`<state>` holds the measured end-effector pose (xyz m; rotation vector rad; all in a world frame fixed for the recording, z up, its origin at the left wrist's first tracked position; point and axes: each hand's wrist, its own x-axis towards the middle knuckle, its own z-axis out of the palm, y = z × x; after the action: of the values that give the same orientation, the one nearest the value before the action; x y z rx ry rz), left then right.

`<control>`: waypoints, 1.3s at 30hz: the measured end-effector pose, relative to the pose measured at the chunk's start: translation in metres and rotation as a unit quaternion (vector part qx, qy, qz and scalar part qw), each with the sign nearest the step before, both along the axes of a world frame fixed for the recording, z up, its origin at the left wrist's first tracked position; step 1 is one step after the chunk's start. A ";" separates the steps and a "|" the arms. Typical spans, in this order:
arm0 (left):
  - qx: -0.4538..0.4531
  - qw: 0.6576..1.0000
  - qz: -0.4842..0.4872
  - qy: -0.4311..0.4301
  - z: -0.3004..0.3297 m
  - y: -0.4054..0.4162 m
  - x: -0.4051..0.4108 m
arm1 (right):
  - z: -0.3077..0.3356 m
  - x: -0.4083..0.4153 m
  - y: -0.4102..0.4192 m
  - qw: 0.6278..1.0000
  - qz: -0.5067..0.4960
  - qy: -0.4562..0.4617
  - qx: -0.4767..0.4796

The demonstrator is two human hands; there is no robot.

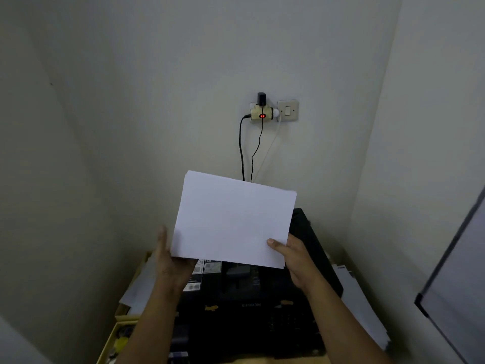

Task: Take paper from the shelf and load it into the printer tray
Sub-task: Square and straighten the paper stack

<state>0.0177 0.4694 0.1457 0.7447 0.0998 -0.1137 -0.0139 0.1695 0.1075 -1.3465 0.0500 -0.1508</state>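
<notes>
A: How does the paper stack [233, 219] lie?

B: It is in the middle of the frame, held over the black printer [252, 306]. Its long axis runs left to right, and the far edge is tilted up toward the wall.

A: And the hands?

B: The left hand [170, 258] grips the lower left corner. The right hand [291, 256] pinches the lower right corner, thumb on top. The sheets are white, smooth and flat.
</notes>
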 end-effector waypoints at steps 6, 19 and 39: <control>0.011 0.998 0.020 -0.050 -0.005 -0.012 -0.017 | 0.002 -0.013 0.029 0.997 -0.011 0.001 0.072; 0.186 0.975 0.056 -0.105 0.031 0.026 0.025 | 0.014 0.013 0.110 0.993 0.067 0.023 0.096; 0.388 0.907 -0.035 -0.158 0.041 0.109 0.094 | 0.059 0.080 0.145 0.994 0.052 -0.007 -0.096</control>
<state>0.1119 0.5786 0.1866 1.5559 -0.2083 -0.0152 0.0665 0.3143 0.1662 -1.5360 -0.0474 -0.0770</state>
